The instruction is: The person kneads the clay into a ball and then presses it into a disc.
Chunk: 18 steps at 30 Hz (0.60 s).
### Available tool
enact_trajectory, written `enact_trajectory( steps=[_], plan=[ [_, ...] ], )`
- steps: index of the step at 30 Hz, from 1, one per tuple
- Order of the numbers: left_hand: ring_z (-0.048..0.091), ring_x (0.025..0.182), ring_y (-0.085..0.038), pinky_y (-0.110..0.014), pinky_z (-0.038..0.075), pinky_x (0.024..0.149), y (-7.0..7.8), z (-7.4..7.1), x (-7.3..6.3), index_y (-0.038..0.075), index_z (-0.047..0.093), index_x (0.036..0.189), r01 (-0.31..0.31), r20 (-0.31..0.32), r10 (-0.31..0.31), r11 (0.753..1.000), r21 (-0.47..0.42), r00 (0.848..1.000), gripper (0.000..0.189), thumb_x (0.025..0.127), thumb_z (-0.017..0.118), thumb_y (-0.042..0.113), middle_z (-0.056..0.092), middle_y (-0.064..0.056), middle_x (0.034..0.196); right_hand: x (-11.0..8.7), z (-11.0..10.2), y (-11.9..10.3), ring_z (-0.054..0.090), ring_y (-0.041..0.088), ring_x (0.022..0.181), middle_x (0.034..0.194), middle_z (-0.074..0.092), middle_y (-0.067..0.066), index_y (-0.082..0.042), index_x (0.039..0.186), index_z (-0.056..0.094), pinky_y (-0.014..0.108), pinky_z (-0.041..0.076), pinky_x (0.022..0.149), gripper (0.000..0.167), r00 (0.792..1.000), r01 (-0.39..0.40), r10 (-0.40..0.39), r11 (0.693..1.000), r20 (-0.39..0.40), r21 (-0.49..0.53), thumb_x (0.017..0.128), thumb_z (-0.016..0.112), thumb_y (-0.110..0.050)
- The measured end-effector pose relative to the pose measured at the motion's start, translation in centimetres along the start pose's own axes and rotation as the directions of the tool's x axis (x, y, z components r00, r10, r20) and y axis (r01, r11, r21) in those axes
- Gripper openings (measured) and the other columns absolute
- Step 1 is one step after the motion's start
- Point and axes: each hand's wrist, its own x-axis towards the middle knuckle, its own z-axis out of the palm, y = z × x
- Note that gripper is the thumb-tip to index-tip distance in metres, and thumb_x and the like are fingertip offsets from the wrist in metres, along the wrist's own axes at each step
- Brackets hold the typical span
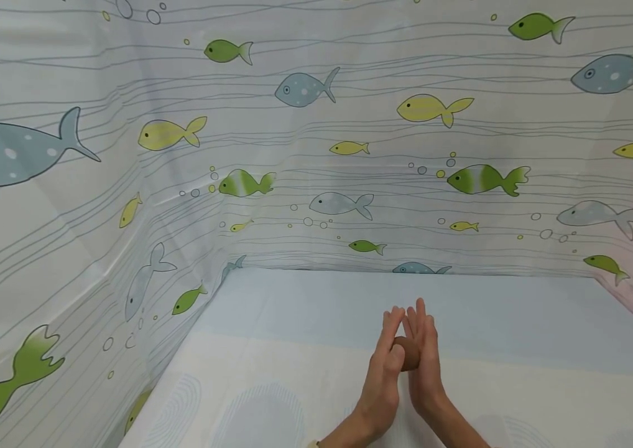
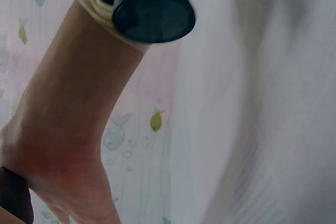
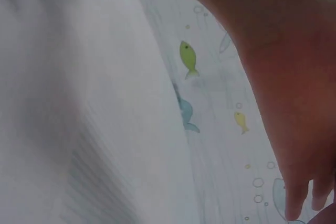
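Between my two palms sits a small brown ball (image 1: 409, 354), smooth and round, possibly clay or dough. My left hand (image 1: 385, 379) lies against its left side, the thumb partly in front of it. My right hand (image 1: 426, 367) faces it from the other side, touching the ball with the palm. Fingers on both hands point up and away, mostly straight, their tips close together. A dark part of the ball (image 2: 14, 195) shows at the lower left of the left wrist view, beside a palm and forearm. In the right wrist view the ball is hidden.
Below the hands spreads a pale table cover (image 1: 272, 348) with a light blue band and faint round patterns. A white curtain (image 1: 272, 137) printed with fish surrounds the back and left side. A dark wrist camera (image 2: 153, 19) on a beige band shows in the left wrist view.
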Motion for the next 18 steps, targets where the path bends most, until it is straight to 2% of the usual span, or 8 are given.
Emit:
enact_trajectory(
  steps=[5,7,10,13,18],
  plan=[
    [0.005,0.152,-0.017,-0.052,0.008,0.121,0.0,-0.3,0.6,0.028,0.026,0.157,0.012,-0.064,-0.012,1.0,0.007,0.998,0.051,0.105,0.024,0.03,0.023,0.008,0.162,-0.7,0.8,0.4,0.004,0.026,0.153,0.167,0.007,-0.001,-0.031,0.16,0.0,0.06,0.002,0.118,0.062,0.999,0.021,-0.018,0.998,0.045,-0.053,0.104,0.011,-0.056],
    [0.008,0.152,-0.016,-0.05,0.009,0.121,0.0,-0.5,0.9,0.026,0.029,0.156,0.021,-0.101,-0.021,1.0,-0.007,0.995,0.051,0.105,0.025,0.03,0.026,0.01,0.161,-1.2,1.2,0.4,0.001,0.027,0.153,0.167,0.004,-0.003,-0.031,0.16,0.0,0.062,0.0,0.117,0.06,0.997,0.033,-0.027,0.996,0.078,-0.08,0.105,0.009,-0.054],
    [0.011,0.152,-0.012,-0.051,0.007,0.121,-0.1,-0.9,1.6,0.025,0.032,0.155,0.022,-0.164,-0.03,0.999,-0.048,0.986,0.051,0.105,0.028,0.031,0.029,0.012,0.159,-2.0,2.0,0.4,-0.004,0.029,0.152,0.166,-0.001,-0.004,-0.031,0.16,-0.003,0.065,-0.003,0.115,0.058,0.99,0.048,-0.033,0.993,0.138,-0.109,0.105,0.005,-0.05],
    [0.011,0.151,-0.012,-0.055,0.006,0.12,-0.1,-1.4,2.3,0.022,0.033,0.155,-0.004,-0.215,-0.012,0.997,-0.073,0.977,0.052,0.104,0.029,0.032,0.029,0.012,0.159,-2.6,2.6,0.2,-0.009,0.03,0.152,0.166,-0.006,-0.001,-0.034,0.158,-0.009,0.068,-0.004,0.113,0.056,0.982,0.049,-0.027,0.992,0.185,-0.115,0.105,0.001,-0.049],
    [0.011,0.152,-0.016,-0.058,0.006,0.119,0.1,-2.2,3.2,0.018,0.031,0.156,-0.05,-0.237,0.04,0.998,-0.033,0.971,0.054,0.104,0.027,0.034,0.027,0.007,0.161,-3.1,2.8,0.2,-0.003,0.034,0.151,0.166,-0.008,0.004,-0.036,0.157,-0.013,0.076,0.0,0.107,0.054,0.973,0.07,-0.046,0.993,0.228,-0.096,0.105,-0.002,-0.047]
  ],
)
